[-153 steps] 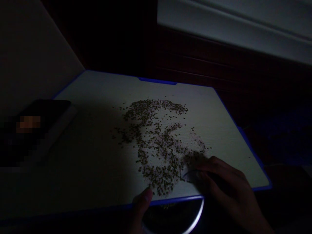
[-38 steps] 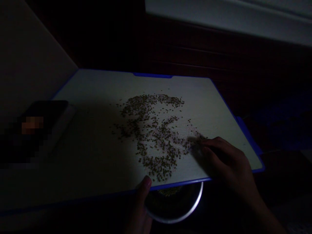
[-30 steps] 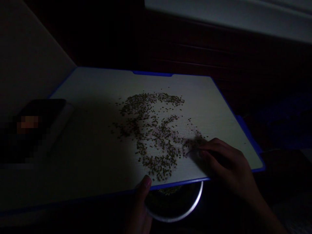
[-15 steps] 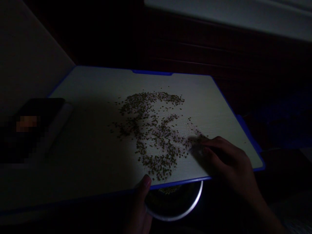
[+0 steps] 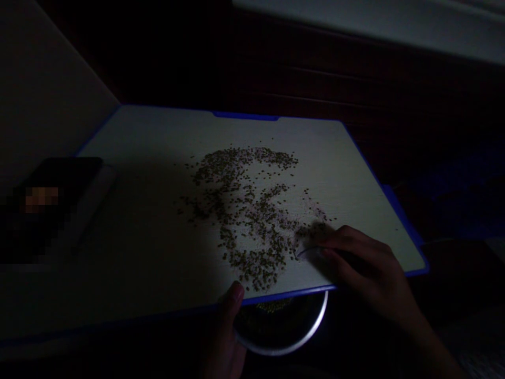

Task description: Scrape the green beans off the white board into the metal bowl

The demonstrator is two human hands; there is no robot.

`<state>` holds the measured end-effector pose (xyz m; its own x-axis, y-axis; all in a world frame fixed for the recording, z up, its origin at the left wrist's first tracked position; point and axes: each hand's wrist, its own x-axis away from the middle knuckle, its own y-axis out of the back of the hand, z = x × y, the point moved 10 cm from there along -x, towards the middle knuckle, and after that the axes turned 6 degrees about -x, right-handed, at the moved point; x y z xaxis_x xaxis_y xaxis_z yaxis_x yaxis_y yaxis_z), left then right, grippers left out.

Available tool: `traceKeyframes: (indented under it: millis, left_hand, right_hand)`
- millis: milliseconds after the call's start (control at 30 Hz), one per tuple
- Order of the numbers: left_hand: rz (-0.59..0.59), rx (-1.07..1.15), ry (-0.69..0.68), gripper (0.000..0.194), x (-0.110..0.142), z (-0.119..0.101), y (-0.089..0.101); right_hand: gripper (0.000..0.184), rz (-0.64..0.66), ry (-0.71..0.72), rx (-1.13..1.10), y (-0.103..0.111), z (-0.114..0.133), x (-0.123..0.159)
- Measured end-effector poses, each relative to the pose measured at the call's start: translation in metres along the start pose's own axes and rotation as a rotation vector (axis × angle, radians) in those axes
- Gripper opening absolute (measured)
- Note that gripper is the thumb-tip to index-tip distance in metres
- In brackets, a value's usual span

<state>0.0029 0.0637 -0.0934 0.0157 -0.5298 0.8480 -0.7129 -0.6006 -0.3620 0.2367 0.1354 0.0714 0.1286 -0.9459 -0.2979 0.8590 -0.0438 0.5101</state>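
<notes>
I read the scattered seeds (image 5: 244,216) on the blue-edged board (image 5: 347,168) as lying ahead and left of the right hand (image 5: 363,263), its half-curled fingers (image 5: 339,237) at their near-right edge; whether it holds anything, I cannot tell. The left hand (image 5: 224,337) rests its thumb (image 5: 235,295) on the board's near edge, above a steel bowl (image 5: 317,331).

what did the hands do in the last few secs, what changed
The right hand moved up, then back down toward the near edge of the white board, brushing the seeds. Nothing was let go. The left hand stayed at that edge, above the metal bowl.
</notes>
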Motion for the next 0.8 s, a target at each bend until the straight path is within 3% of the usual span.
traceKeyframes:
  millis: [100, 300, 500, 600, 800]
  left_hand:
    - [-0.040, -0.012, 0.023, 0.066, 0.001, 0.001, 0.002]
    - [0.028, -0.015, 0.011, 0.075, -0.001, 0.004, 0.005]
    - [-0.035, -0.019, -0.033, 0.083, 0.002, -0.003, 0.003]
    - [0.003, -0.032, -0.029, 0.084, 0.001, -0.003, -0.001]
    - [-0.012, -0.045, -0.016, 0.073, 0.000, -0.001, 0.006]
  right_hand:
    - [0.021, -0.028, 0.017, -0.008, 0.003, 0.003, 0.000]
    - [0.018, 0.010, 0.079, -0.035, 0.001, 0.012, 0.000]
    - [0.015, -0.049, 0.008, 0.083, 0.004, 0.004, -0.001]
    - [0.016, -0.050, 0.032, 0.086, 0.003, 0.005, -0.001]
    - [0.020, -0.025, 0.109, 0.041, 0.002, 0.011, 0.001]
